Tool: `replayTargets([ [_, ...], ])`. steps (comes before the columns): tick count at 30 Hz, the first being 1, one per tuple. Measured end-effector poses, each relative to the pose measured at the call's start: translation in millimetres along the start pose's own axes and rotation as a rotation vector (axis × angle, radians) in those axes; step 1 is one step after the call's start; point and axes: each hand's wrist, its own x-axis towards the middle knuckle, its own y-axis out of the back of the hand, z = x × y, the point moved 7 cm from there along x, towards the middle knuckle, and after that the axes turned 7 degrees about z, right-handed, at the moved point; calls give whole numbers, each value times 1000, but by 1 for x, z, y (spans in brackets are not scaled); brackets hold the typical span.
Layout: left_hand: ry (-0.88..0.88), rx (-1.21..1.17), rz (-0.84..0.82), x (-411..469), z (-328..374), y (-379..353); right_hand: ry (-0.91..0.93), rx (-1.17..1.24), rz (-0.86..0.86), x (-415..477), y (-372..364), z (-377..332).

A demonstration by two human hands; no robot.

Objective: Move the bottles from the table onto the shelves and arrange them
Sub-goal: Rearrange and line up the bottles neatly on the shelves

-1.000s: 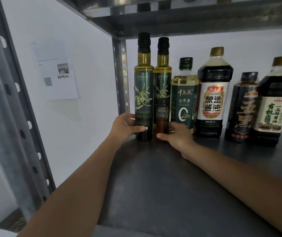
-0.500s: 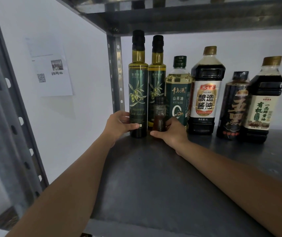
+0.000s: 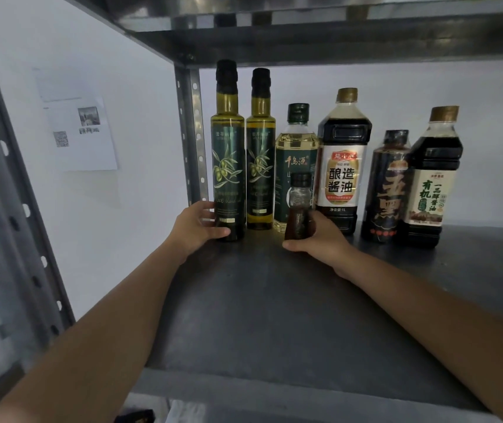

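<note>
Several bottles stand in a row at the back of a grey metal shelf (image 3: 274,315). My left hand (image 3: 196,228) grips the base of the leftmost olive oil bottle (image 3: 228,160). A second olive oil bottle (image 3: 260,154) stands just right of it. My right hand (image 3: 320,239) holds a small dark-capped bottle with brownish contents (image 3: 299,206) in front of the green-labelled tea oil bottle (image 3: 296,148). Further right are a large soy sauce bottle (image 3: 343,166), a dark bottle (image 3: 389,190) and another soy sauce bottle (image 3: 430,178).
A perforated steel upright (image 3: 190,138) stands just left of the olive oil bottle, another upright (image 3: 15,209) at the near left. The shelf above (image 3: 305,29) hangs low over the bottle caps. A paper notice (image 3: 82,135) is stuck on the white wall.
My right hand has carried the small bottle to the right, from in front of the second olive oil bottle to in front of the tea oil bottle. My left hand stays on the leftmost bottle.
</note>
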Motion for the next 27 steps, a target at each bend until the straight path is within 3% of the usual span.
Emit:
replayTargets([
  [7, 4, 32, -2, 0, -1, -2, 34, -83, -13, -2, -4, -4],
  [11, -5, 36, 7, 1, -2, -1, 3, 33, -93, -4, -3, -5],
  [19, -6, 39, 31, 4, -2, -1, 19, -26, 88, 2, -10, -9],
  [27, -3, 58, 54, 3, 0, -2, 36, -92, 147, 12, -29, -17],
])
